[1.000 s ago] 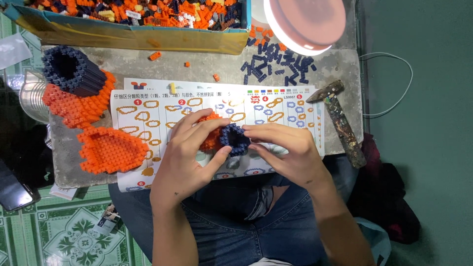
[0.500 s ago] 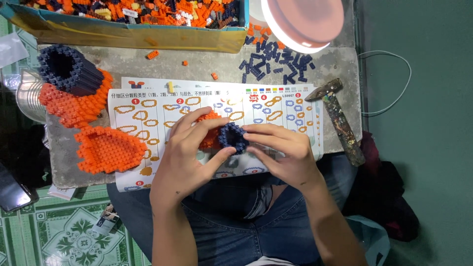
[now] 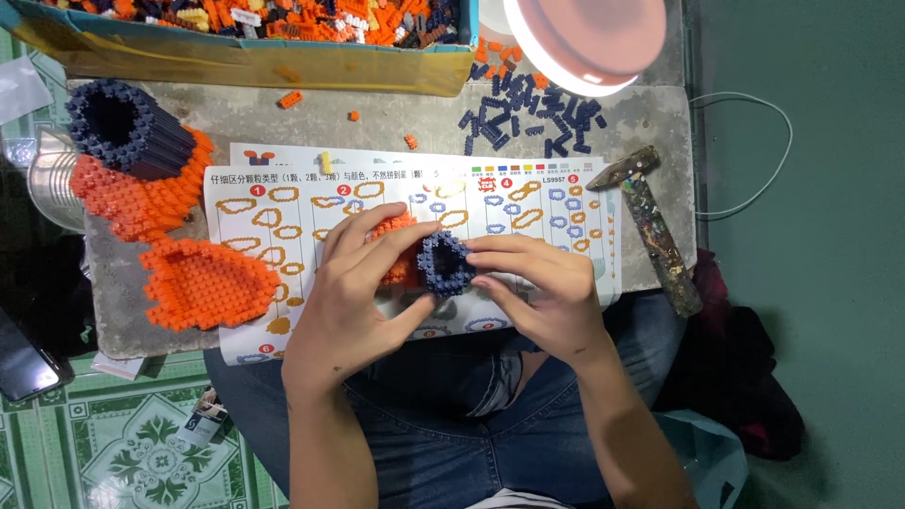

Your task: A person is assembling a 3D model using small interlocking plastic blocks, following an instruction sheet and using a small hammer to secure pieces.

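the small brick model [image 3: 429,259], orange with a dark blue ring, sits between both hands over the instruction sheet [image 3: 283,212]. left hand [image 3: 353,292] and right hand [image 3: 547,287] each grasp it. two finished orange pieces [image 3: 203,283] lie left; one hammer [image 3: 650,226] lies right.

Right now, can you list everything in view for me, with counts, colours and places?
brick assembly: one, orange with a dark blue ring, between both hands
instruction sheet: one, white, under the hands
slab: one, grey, across the lap
finished pieces: two, orange, one with a dark blue tube, slab's left
loose bricks: many, dark blue, top centre
cardboard box: one, yellow, full of bricks, top
lamp: one, pink, top right
hammer: one, worn, right
left hand: gripping the orange part
right hand: pinching the blue ring
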